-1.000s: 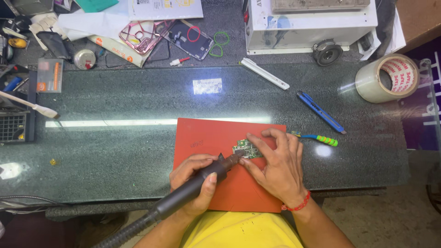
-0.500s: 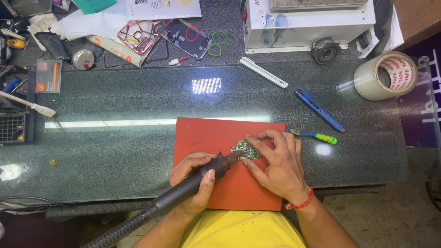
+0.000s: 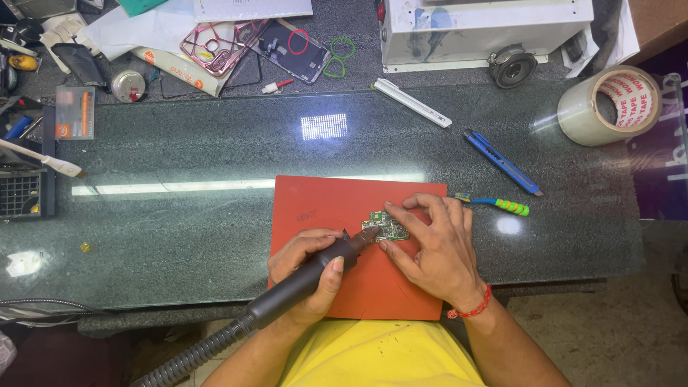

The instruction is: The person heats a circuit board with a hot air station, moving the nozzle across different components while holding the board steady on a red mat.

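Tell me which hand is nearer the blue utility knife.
Right. The right hand steadies the small circuit board on the red mat, below-left of the blue utility knife. The left hand, gripping the dark hose-fed tool, lies farther left.

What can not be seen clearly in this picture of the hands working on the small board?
- Head view: the parts on the small green circuit board are too small to tell.
- The tool's tip touches or hovers: cannot tell; the black tool in the left hand covers it.
- The right hand hides part of the red mat.
- The grey hose is cut off by the bottom edge.
- The tape roll has its far side hidden.
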